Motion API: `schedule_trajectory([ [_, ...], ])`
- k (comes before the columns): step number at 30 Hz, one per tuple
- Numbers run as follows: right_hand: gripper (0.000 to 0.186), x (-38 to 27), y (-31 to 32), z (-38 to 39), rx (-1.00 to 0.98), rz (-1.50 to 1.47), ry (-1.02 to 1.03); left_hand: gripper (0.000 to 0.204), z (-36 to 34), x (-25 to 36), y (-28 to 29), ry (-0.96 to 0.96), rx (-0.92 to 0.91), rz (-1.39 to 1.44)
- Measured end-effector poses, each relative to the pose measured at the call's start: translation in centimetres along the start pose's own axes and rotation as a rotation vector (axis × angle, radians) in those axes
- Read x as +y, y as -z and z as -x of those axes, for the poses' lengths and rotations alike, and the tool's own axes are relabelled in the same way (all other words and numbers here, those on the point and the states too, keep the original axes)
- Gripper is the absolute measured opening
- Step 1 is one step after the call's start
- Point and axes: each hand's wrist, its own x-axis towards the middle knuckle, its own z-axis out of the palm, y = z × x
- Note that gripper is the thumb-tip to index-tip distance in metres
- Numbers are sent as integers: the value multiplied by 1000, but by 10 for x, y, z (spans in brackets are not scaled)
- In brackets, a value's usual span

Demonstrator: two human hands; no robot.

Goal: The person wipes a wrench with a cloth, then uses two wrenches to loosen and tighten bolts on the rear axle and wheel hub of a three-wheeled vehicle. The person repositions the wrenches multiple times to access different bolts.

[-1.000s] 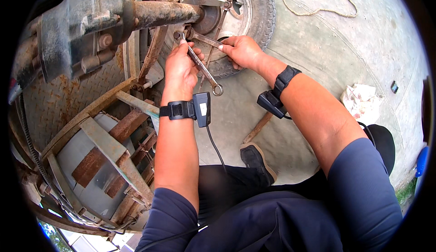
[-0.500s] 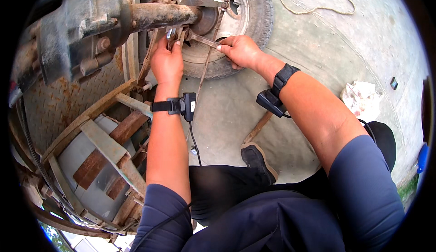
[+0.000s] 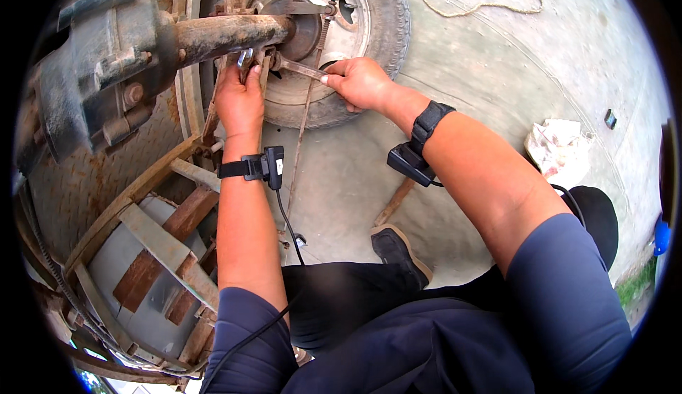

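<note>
Below a rusty axle tube, both my hands work close to the inner side of a wheel. My right hand is closed on the handle end of a steel wrench. The wrench's other end sits at a bolt joint under the axle. My left hand is closed around a shiny metal wrench just left of that joint. Only its bright rounded end shows; my fingers hide the rest. A thin rusty rod runs down past the wheel between my arms.
A gear housing fills the upper left. Below it is a rusty slatted frame around a grey tank. A wooden handle lies by my shoe. On the floor are a white cloth or bag and a rope.
The whole scene has shifted slightly left in the view. Both hands keep their hold, and the right hand's wrench stays at the joint at nearly the same angle.
</note>
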Motion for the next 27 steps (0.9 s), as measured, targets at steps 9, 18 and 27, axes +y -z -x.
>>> schedule_trajectory([
  [9,32,-2,2,2,8,15,-2,32,3,0,-4,86,-16,30],
  [18,31,-2,1,2,-5,10,10,39,-3,10,-4,176,16,15],
  [27,31,-4,2,3,-10,-13,-6,33,-5,4,-4,118,27,-32],
])
